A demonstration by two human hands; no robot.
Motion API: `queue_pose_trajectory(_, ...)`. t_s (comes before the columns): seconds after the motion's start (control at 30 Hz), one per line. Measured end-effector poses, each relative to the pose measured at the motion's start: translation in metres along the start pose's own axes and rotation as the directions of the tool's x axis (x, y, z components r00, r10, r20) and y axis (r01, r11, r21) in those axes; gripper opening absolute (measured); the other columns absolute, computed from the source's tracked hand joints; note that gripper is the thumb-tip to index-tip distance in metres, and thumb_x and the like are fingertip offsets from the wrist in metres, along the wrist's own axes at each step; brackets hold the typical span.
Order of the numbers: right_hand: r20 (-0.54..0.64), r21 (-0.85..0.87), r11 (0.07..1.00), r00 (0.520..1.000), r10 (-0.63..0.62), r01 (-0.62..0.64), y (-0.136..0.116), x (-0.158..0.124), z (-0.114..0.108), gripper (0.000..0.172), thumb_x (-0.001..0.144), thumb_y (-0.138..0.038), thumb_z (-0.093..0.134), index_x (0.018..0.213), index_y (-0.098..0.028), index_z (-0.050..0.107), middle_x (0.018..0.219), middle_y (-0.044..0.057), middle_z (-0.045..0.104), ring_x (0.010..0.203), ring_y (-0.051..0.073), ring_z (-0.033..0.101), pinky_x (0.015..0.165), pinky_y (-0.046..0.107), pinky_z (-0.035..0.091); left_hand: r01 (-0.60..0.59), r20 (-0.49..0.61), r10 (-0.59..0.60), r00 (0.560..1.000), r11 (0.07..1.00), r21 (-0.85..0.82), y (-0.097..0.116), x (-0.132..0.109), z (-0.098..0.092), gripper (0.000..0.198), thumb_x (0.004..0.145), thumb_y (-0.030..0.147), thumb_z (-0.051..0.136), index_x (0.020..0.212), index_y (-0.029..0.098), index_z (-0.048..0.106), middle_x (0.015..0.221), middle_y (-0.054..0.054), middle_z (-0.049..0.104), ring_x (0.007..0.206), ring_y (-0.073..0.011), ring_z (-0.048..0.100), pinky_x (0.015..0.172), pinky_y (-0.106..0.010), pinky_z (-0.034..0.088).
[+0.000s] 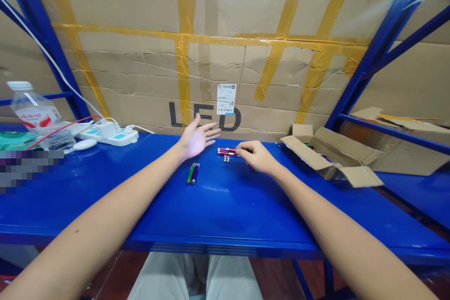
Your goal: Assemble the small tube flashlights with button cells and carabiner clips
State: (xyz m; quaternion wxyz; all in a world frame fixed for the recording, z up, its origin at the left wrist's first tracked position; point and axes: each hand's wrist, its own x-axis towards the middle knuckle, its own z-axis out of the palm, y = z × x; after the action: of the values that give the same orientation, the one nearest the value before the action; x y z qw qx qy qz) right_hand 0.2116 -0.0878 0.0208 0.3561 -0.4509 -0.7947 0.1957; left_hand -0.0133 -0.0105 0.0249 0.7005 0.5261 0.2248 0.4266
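Observation:
My left hand (195,139) is held over the blue tabletop, palm turned to the right and fingers stretched apart, with nothing in it. My right hand (259,155) pinches the right end of a slim red metal tube (228,150), one of a few red tubes lying side by side. Just in front of them is a small cluster of round silver pieces (226,159). A green tube (191,174) and a purple tube (196,175), both with silver ends, lie together nearer me, below my left hand. Dark tubes beneath my right palm are mostly hidden.
An open cardboard box (330,154) stands at the right. On the left are a plastic bottle (38,117), a white power strip (121,136) with plugs and a white oval object (85,144). A large taped cardboard panel (140,75) closes off the back, between blue rack posts.

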Motion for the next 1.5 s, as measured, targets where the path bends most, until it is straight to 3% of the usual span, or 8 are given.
queue_pose_trajectory(0.37,-0.049,-0.004,1.000,0.999,0.005,-0.005,0.006,0.003,-0.001,0.030,0.086,-0.037,0.050,0.079,-0.014,0.069,0.067,0.003,0.063,0.061,0.015,0.050,0.058,0.027,0.035,-0.018,0.007,0.018,1.000,1.000,-0.011,0.003,-0.002,-0.006,0.085,0.085,0.076,0.031,0.135,0.010,0.053,0.135,-0.023,0.057,0.131,-0.0336,0.049,0.106,-0.044,0.039)
queue_pose_trajectory(0.57,-0.028,-0.008,0.999,0.999,0.041,-0.041,0.004,0.003,-0.004,0.031,0.087,-0.037,0.049,0.077,-0.014,0.067,0.059,0.001,0.058,0.058,0.015,0.050,0.058,0.027,0.036,-0.004,-0.001,0.004,1.000,0.999,-0.037,0.003,-0.002,-0.003,0.081,0.088,0.073,0.030,0.130,0.008,0.056,0.131,-0.025,0.060,0.125,-0.0331,0.055,0.105,-0.044,0.040)
queue_pose_trajectory(0.7,-0.013,-0.003,0.998,0.998,0.060,-0.060,0.001,0.001,-0.006,0.032,0.087,-0.038,0.048,0.082,-0.014,0.069,0.056,0.000,0.055,0.053,0.014,0.047,0.054,0.027,0.035,0.000,-0.066,-0.002,0.998,1.000,-0.025,0.003,0.000,-0.006,0.079,0.089,0.072,0.029,0.126,0.007,0.058,0.122,-0.025,0.064,0.117,-0.0327,0.061,0.101,-0.044,0.044)
queue_pose_trajectory(1.07,-0.040,-0.020,0.997,0.997,0.069,-0.070,0.002,0.001,-0.007,0.031,0.086,-0.036,0.048,0.079,-0.014,0.068,0.056,0.000,0.056,0.054,0.014,0.048,0.055,0.027,0.035,-0.081,-0.141,0.073,0.987,0.995,-0.055,0.003,0.002,-0.009,0.079,0.090,0.071,0.030,0.114,0.002,0.063,0.113,-0.025,0.068,0.110,-0.0333,0.065,0.096,-0.043,0.050)
queue_pose_trajectory(1.5,-0.048,-0.024,0.997,0.996,0.070,-0.071,0.001,0.002,-0.006,0.028,0.085,-0.037,0.049,0.071,-0.016,0.062,0.056,0.000,0.055,0.055,0.014,0.049,0.056,0.027,0.034,-0.062,-0.080,0.060,0.995,0.998,-0.022,0.000,0.004,-0.012,0.082,0.088,0.074,0.027,0.115,0.004,0.063,0.111,-0.024,0.069,0.111,-0.0346,0.063,0.098,-0.045,0.048)
